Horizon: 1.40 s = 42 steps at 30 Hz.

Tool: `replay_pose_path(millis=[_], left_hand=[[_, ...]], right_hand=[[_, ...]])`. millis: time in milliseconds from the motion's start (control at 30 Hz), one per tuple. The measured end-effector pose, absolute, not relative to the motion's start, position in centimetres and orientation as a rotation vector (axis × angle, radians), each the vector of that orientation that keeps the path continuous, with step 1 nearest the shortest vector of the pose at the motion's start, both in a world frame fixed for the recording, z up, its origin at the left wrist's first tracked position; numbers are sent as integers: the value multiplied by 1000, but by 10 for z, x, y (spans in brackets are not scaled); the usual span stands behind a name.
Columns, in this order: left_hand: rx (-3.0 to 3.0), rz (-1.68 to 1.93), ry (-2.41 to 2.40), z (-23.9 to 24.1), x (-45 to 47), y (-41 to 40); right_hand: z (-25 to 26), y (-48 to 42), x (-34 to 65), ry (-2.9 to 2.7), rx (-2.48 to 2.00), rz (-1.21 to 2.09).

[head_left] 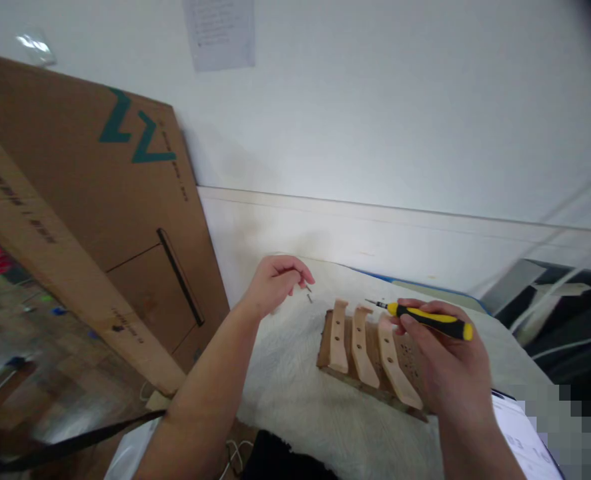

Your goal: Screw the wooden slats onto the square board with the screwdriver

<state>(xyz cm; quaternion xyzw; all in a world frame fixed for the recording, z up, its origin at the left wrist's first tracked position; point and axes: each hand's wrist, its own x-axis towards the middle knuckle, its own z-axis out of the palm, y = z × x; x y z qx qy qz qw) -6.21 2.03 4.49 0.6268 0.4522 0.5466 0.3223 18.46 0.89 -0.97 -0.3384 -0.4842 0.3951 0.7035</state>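
Observation:
My right hand (445, 360) is closed round a small yellow and black screwdriver (428, 319), its tip pointing left. The hand hovers over a brown wooden board (408, 350) that carries three pale curved wooden slats (360, 337) side by side. My left hand (275, 283) is raised to the left of the board, fingers pinched on a small dark screw (308, 288). A second small screw (310, 299) lies just below it on the white fluffy cloth (300, 380).
A large cardboard box (100, 200) leans against the white wall on the left. A black strap (60, 447) crosses the lower left over a wooden floor. A white sheet (525, 440) lies at the lower right; dark furniture (565, 313) stands at the right.

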Motion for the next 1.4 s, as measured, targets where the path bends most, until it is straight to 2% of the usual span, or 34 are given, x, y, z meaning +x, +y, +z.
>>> replay_pose_path(millis=[200, 300, 400, 533, 633, 833, 1033, 1233, 1400], left_hand=[[1612, 1518, 1594, 32, -102, -1], [1538, 1506, 1854, 4, -119, 4], [1568, 1341, 2029, -34, -133, 18], [1591, 1228, 2135, -79, -143, 36], [1655, 1225, 2143, -96, -142, 41], [2034, 1181, 1959, -98, -138, 36], [2301, 1247, 1886, -83, -123, 33], [2696, 736, 1732, -55, -104, 61], [2835, 436, 1619, -64, -85, 92]], right_hand=[[12, -9, 78, -1081, -678, 988], [-5, -10, 24, -1000, -676, 955], [-34, -8, -8, -1022, -742, 936], [-65, -4, -21, -990, -906, 880], [-73, -2, -19, -1019, -913, 858], [-76, 2, -15, -1021, -919, 961], [-74, 6, -11, -908, -938, 895], [-60, -4, -7, -961, -890, 608], [-59, -5, -8, -924, -849, 550]])
